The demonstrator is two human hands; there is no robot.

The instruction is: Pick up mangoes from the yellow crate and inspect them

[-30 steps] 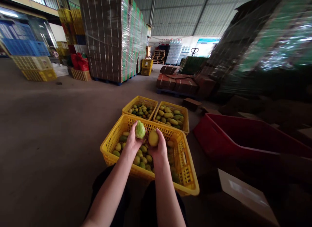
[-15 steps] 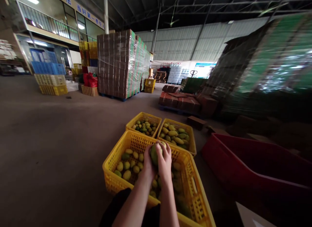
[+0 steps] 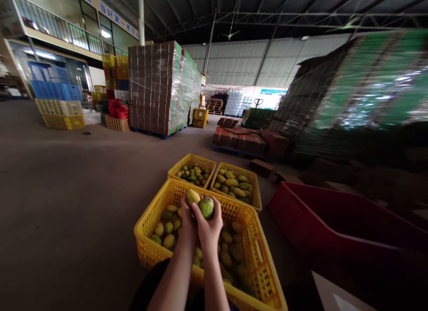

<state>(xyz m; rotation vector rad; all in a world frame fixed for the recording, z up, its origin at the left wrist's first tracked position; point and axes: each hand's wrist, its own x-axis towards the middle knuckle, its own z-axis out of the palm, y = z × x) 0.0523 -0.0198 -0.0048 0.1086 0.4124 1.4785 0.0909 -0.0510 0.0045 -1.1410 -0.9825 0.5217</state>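
Side by side above the near yellow crate (image 3: 152, 208), my two hands each grip a fruit that looks like a mango. My left hand (image 3: 187, 219) is closed on a yellowish mango (image 3: 193, 197). A greener mango (image 3: 206, 207) sits in my right hand (image 3: 211, 226), its fingers wrapped round the side and the thumb across the front. Loose mangoes (image 3: 169, 241), green to yellow, lie in the crate below. My forearms hide part of them.
Two smaller yellow crates stand just beyond, a left one (image 3: 174, 167) and a right one (image 3: 257, 199), both holding mangoes. A red tub (image 3: 284, 208) is at my right. Wrapped pallet stacks (image 3: 150, 88) and flat cartons (image 3: 250, 141) stand farther back.
My hands have shifted left and turned, so both mangoes now show apart, yellowish at left and green at right. The whole view has swung slightly to the right.
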